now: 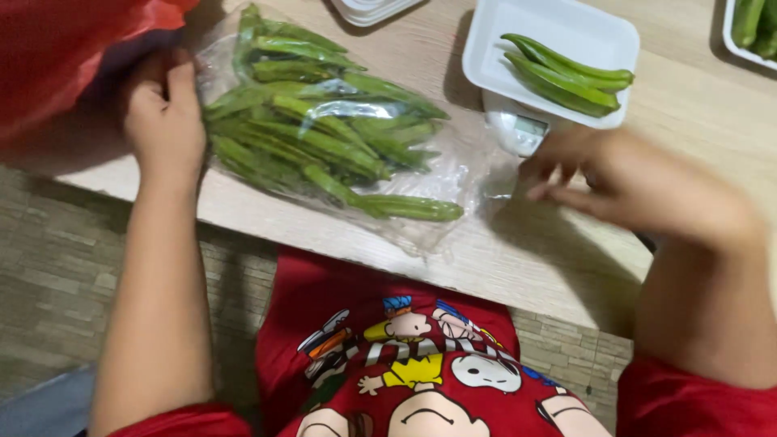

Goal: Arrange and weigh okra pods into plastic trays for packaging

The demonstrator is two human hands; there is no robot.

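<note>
Light wooden table [566, 267] over a grey tiled floor [57, 267], seen from straight above, with a red cartoon-print shirt [396, 356] filling the bottom of the view.

The left hand [164, 121] rests on the edge of a clear plastic bag [453, 174] stuffed with green okra pods [316, 137]; its fingers curl down onto the plastic, pinning or gripping that end, though the fingertips are tucked out of sight. A red plastic bag [57, 57] sits just beside that hand, cut off at the top left corner.

The right hand [639, 182] is blurry, hovering over the table just beside the loose end of the clear bag. Fingers look spread and empty, nothing in them as far as I can see.

Behind it there's a white foam tray [534, 32] with a few okra pods [566, 73] on top of a small white scale [518, 129], mostly hidden by the tray. Another tray [749, 28] of okra is cropped at the top right, and an empty one [368, 10] at the top edge.
</note>
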